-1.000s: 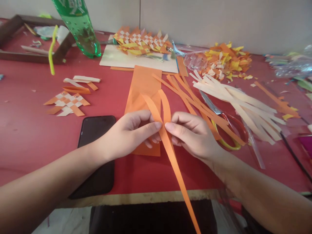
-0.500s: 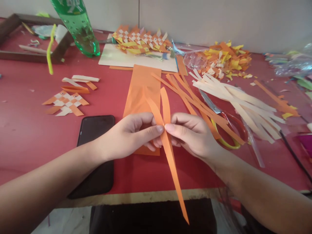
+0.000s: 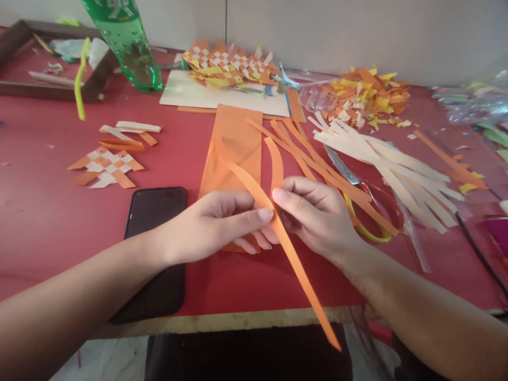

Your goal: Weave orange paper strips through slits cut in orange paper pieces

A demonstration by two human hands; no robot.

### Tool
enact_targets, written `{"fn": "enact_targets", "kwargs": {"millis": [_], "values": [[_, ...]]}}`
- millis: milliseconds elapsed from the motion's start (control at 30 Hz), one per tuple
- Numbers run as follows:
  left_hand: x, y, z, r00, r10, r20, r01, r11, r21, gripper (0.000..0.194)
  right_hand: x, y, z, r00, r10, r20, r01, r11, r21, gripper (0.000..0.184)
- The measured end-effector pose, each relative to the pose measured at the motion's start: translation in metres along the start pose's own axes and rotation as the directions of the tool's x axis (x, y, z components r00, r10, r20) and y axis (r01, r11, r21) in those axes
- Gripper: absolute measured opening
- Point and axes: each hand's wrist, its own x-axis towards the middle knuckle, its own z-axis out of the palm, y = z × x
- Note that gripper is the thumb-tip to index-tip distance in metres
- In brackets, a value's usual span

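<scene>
Left hand (image 3: 238, 219), one: the thumb and curled fingers pinched an orange strip (image 3: 305, 278), which lay between the hands, one end rising toward eleven o'clock, the loose tail running to five o'clock, past the table's near edge in this view.

Right hand (image 3: 313, 211), one: close beside the left at three o'clock, it pinched an upright orange length (image 3: 277, 164) between thumb and fingers. With the join covered by fingertips, this was perhaps a second strip, perhaps the same one folded.

Clock positions below were read from the fingertips.

Orange sheet (image 3: 240, 124), one: lay at eleven, partly behind the left hand.

White board (image 3: 178, 95), one: farther off at eleven, bearing woven paper pieces (image 3: 234, 63).

Green bottle (image 3: 133, 53), one: stood at ten.

Woven fish (image 3: 107, 168), orange and white: lay between nine and ten.

Phone (image 3: 159, 211), dark: lay between eight and nine, partly beneath the left forearm.

Paper scraps (image 3: 373, 98), heaped: between one and two.

Cream strips (image 3: 397, 169), bundled: between two and three.

Scissors (image 3: 343, 168), one pair: lay toward three, partly beneath loose orange strips (image 3: 329, 172).

Table (image 3: 51, 227), red: bore the lot.
</scene>
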Motion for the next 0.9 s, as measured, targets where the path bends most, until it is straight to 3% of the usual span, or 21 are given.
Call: {"fn": "enact_targets", "kwargs": {"millis": [267, 467, 600, 733, 900], "values": [[0.0029, -0.0006, -0.0038, 0.993, 0.106, -0.045, -0.104, 0.994, 0.032, 0.019, -0.0031, -0.0011, -0.0024, 0.994, 0.075, 0.083, -0.079, 0.996, 0.044, 0.024], [0.0032, -0.0030, -0.0041, 0.984, 0.160, -0.072, -0.158, 0.987, 0.036, 0.018, -0.0008, -0.0021, 0.0000, 0.999, -0.022, 0.048, 0.021, 0.999, 0.026, 0.025], [0.0036, -0.0029, -0.0038, 0.984, 0.150, -0.098, -0.149, 0.989, 0.019, 0.019, 0.0021, -0.0031, 0.0022, 0.999, -0.041, 0.006, 0.040, 0.998, 0.058, 0.024], [0.0007, -0.0004, -0.0023, 0.995, 0.086, -0.045, -0.085, 0.996, 0.034, 0.022, 0.0008, -0.0031, 0.0028, 0.999, -0.043, -0.012, 0.044, 0.999, 0.032, 0.022], [0.0003, 0.0008, -0.0032, 0.993, 0.112, -0.041, -0.107, 0.988, 0.113, 0.016, -0.0018, -0.0017, -0.0007, 0.998, 0.018, 0.053, -0.019, 0.999, 0.027, 0.025]]}}
